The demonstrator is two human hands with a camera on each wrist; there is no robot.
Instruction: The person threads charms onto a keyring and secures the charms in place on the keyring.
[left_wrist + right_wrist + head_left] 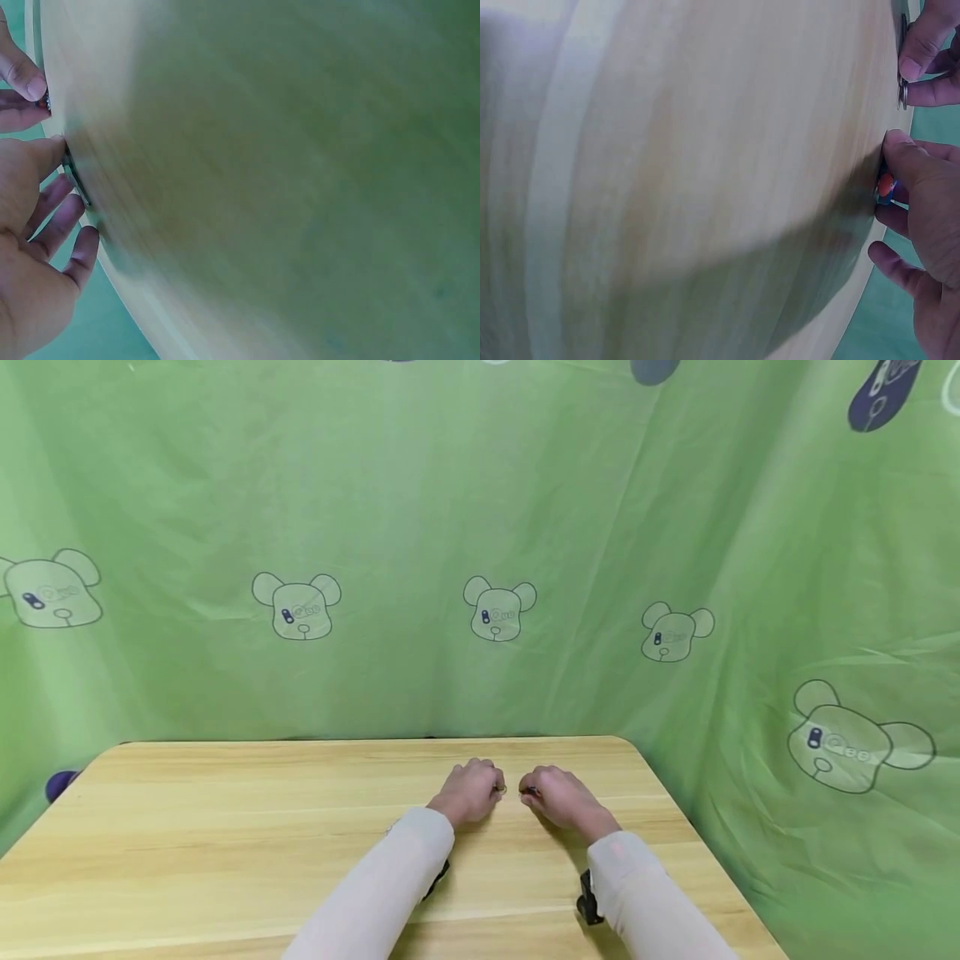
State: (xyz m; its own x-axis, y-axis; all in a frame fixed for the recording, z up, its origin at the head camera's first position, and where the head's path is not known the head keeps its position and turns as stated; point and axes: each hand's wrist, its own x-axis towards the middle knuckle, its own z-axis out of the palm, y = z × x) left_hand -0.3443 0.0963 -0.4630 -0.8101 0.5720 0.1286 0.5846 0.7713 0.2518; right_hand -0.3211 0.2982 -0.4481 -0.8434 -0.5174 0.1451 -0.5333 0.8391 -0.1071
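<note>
Near the far side of the table, my two hands face each other with a small gap between them. My left hand [472,789] pinches a slim, dark metal piece [76,182] between thumb and fingers. A metal ring [904,94] shows at the end of that piece, pointing towards the other hand. Between thumb and fingertips, my right hand [558,795] grips a small blue and orange piece [886,186], dark at one edge in the head view. Fingers cover most of both things, and I cannot tell exactly what kind they are.
The light wooden table [225,835] spreads out around and in front of the hands. Behind it and on the right hangs a green cloth [405,677] printed with bear heads. A dark purple round thing [60,785] shows beyond the left edge.
</note>
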